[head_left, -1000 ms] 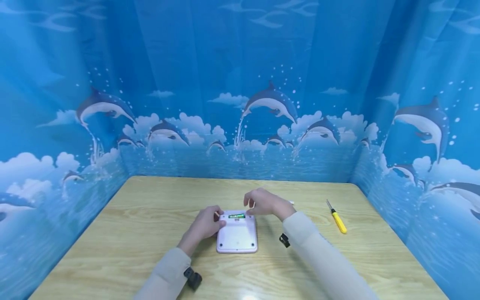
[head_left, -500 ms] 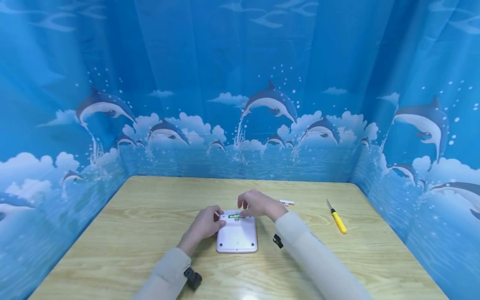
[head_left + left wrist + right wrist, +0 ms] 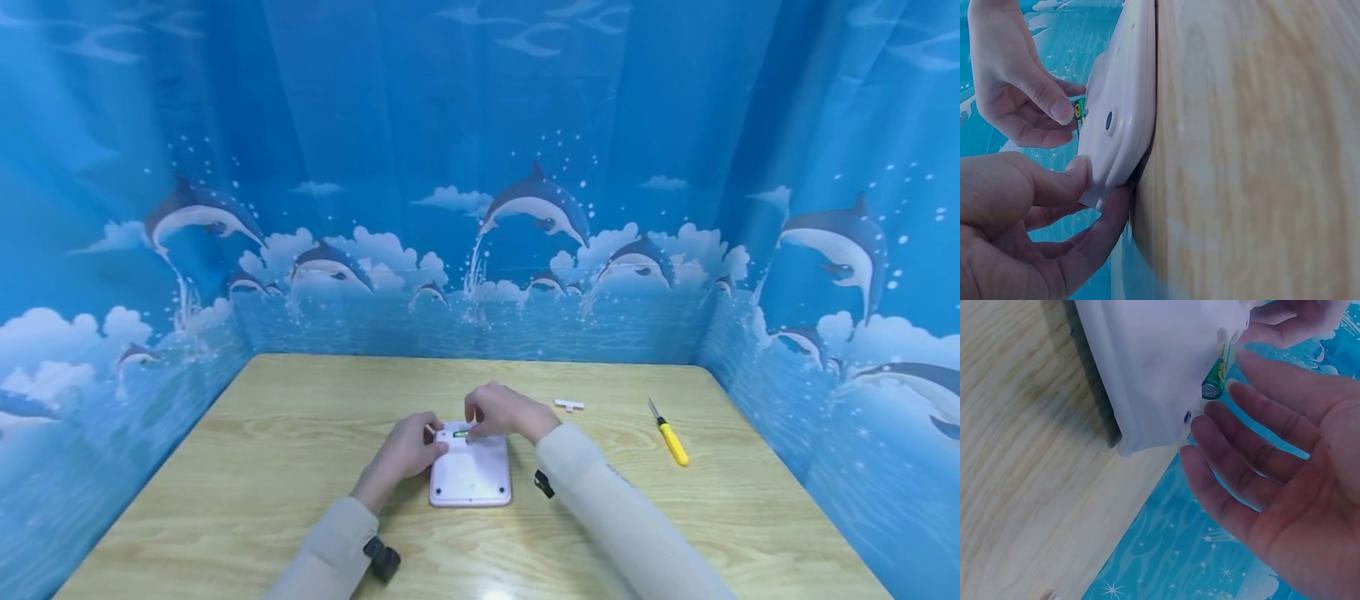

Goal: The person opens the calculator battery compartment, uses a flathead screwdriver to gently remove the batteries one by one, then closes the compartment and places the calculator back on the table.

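A flat white device, shaped like a calculator, lies on the table with its back and battery slot facing up. My left hand pinches its far left corner, with the thumb on top and fingers below. At the slot, my right hand has its thumb and forefinger at a green battery and seems to pinch it. One end of the battery sticks up out of the slot in the right wrist view. The right hand's other fingers are spread loosely, and in the head view this hand hides part of the slot.
A small white battery cover lies on the wooden table, right of the device. Farther right is a screwdriver with a yellow handle. A blue dolphin-print curtain stands behind the table and along both sides.
My right hand has moved left over the battery slot, covering more of the battery. The small white cover has come into full view behind it. The left hand keeps its grip on the corner.
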Demonstrator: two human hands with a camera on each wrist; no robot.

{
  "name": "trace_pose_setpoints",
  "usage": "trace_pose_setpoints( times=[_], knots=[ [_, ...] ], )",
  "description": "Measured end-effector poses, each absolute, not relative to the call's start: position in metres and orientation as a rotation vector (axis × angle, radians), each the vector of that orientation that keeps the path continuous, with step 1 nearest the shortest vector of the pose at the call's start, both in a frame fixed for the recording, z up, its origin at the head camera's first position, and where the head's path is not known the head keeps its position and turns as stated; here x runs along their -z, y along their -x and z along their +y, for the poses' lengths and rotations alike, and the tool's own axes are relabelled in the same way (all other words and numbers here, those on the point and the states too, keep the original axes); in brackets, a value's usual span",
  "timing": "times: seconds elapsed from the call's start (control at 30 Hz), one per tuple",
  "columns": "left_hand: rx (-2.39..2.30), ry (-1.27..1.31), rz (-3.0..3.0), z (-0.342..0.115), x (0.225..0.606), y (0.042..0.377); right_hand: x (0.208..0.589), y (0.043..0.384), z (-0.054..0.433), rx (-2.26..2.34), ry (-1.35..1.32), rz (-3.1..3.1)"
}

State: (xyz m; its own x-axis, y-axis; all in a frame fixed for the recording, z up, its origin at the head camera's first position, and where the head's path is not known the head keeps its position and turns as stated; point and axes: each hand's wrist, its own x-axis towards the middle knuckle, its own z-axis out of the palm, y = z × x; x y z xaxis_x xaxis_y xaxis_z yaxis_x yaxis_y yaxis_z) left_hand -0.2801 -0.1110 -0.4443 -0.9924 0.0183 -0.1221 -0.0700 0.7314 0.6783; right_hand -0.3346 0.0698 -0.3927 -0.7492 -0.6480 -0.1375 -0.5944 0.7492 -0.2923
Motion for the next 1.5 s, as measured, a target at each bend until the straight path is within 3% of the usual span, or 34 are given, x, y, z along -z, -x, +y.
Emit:
trace_pose_setpoints(
  times=[1.5],
  knots=[
    [-1.131,-0.018,2.825,-0.114,0.447,0.280,0.399,0.332,0.055,0.200,0.918,2.738]
  ],
)
